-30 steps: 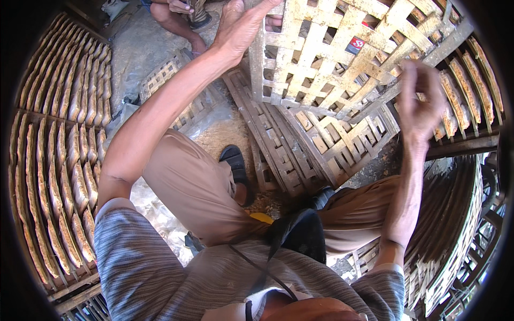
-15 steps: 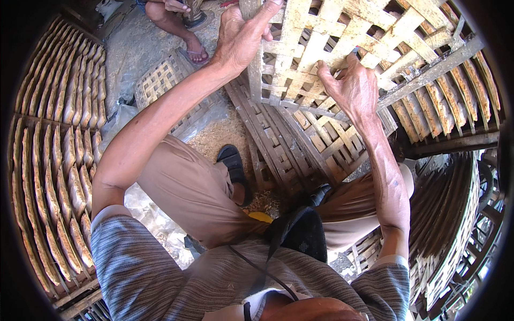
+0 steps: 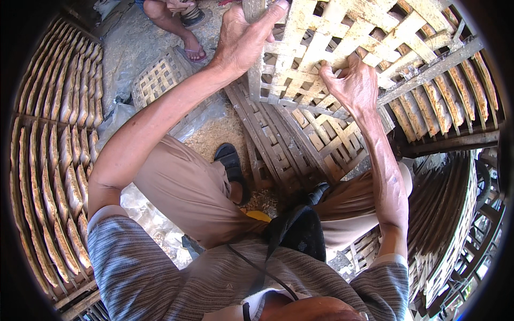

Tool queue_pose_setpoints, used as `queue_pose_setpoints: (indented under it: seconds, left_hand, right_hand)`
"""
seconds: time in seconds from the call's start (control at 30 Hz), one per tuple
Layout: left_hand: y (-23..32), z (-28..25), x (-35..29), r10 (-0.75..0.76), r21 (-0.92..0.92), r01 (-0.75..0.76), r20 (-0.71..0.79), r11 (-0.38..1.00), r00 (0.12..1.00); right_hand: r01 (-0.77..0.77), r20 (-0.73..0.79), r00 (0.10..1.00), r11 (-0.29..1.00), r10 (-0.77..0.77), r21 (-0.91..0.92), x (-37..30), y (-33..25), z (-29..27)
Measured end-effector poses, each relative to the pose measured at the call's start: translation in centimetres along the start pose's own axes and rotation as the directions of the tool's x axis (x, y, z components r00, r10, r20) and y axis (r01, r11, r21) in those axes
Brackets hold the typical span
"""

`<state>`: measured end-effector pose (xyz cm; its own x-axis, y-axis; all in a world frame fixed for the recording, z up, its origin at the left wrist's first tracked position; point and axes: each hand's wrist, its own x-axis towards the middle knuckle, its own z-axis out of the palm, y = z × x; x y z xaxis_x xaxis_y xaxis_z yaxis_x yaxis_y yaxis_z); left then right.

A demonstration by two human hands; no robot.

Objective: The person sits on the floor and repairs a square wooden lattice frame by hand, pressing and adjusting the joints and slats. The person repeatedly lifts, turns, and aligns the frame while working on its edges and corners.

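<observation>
A woven bamboo tray with a flat slatted frame is held up in front of me, tilted. My left hand is closed round its left frame bar, thumb along the upper side. Lower down, my right hand grips the lattice near the bottom bar. Its thumb presses on the strips, and its fingertips are partly hidden in the weave. Beneath the tray leans a stack of similar bamboo trays, standing between my legs and the held one.
Racks of slats bearing rows of pale brown material stand at left and right. Another woven tray lies on the floor by plastic sheeting. A bundle of stacked trays is at my right. Far off, a person's foot shows.
The right hand's fingers have curled further down into the weave. The tray and left hand have barely shifted, and the view has moved slightly.
</observation>
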<state>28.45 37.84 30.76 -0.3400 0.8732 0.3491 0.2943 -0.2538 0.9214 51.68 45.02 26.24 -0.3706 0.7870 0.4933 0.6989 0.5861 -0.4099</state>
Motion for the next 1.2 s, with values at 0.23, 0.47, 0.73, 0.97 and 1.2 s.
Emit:
queue_pose_setpoints:
  seconds: [0.23,0.47,0.73,0.97,1.2]
  left_hand:
    - [1.4,1.3,-0.8,0.142,-0.141,-0.152,-0.083,0.978,0.986]
    - [2.6,1.8,-1.7,0.081,-0.177,-0.089,-0.055,0.980,0.995]
    - [1.1,0.4,-1.2,0.095,-0.061,-0.097,-0.028,0.993,0.995]
    - [0.8,-0.1,-1.2,0.053,0.086,-0.050,-0.037,0.995,0.998]
    - [1.4,0.6,-1.2,0.147,-0.097,-0.145,0.013,0.985,0.989]
  right_hand:
    - [-0.263,0.162,0.955,0.963,0.249,0.064,0.5,-2.8,-1.4]
    - [-0.203,-0.035,0.978,0.974,0.208,0.099,-0.4,-2.8,-0.5]
    - [-0.039,-0.090,0.995,0.999,0.039,0.002,-0.6,-0.6,1.0]
    - [-0.224,0.207,0.966,0.900,0.154,0.375,-0.6,-0.7,-0.4]
    - [-0.300,0.217,0.949,0.871,0.230,0.389,-0.4,-1.2,-0.7]
